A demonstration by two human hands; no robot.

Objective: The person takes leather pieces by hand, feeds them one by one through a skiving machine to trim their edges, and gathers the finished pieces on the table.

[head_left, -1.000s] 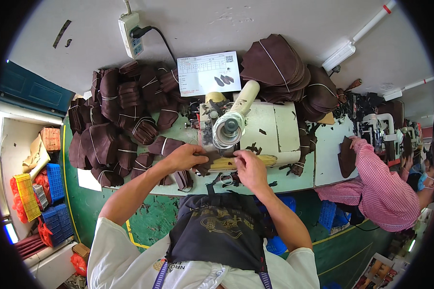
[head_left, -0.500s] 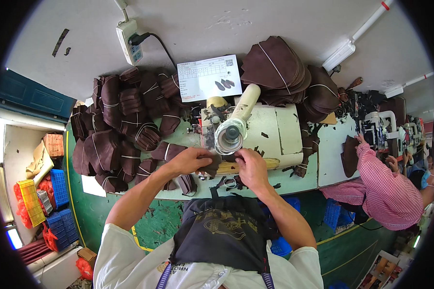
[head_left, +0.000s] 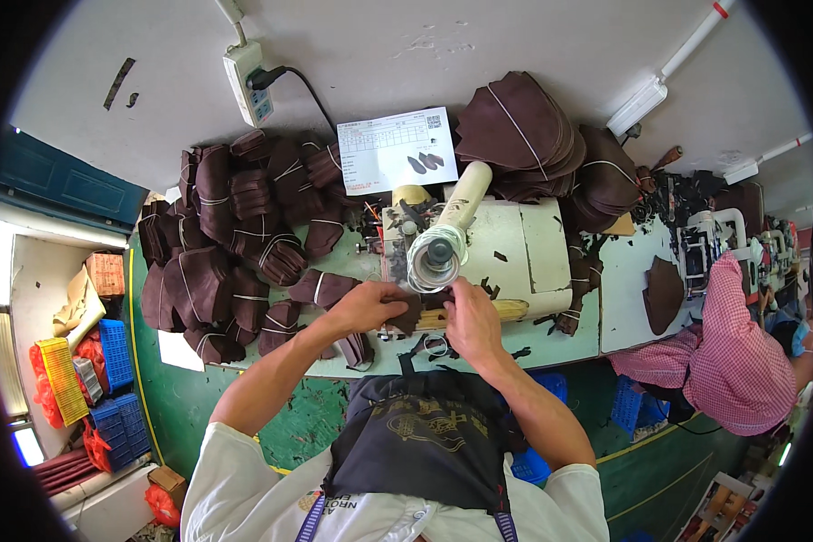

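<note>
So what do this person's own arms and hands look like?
No machinery here: the left hand and right hand are bare, with no gloves or wristwatch showing. The forearms are uncovered too, with no cables attached. Above them are short, loose white sleeves.

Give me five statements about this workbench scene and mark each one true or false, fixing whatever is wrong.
1. The left hand holds a dark brown piece. True.
2. The right hand rests on the paper sheet. False: it is at the front of the machine, away from the sheet.
3. Brown bundles with pale bands are piled to the left of the machine. True.
4. The co-worker's sleeve is plain black. False: it is pink and checked.
5. A yellow crate stands on the left side of the picture, next to blue ones. True.
</note>
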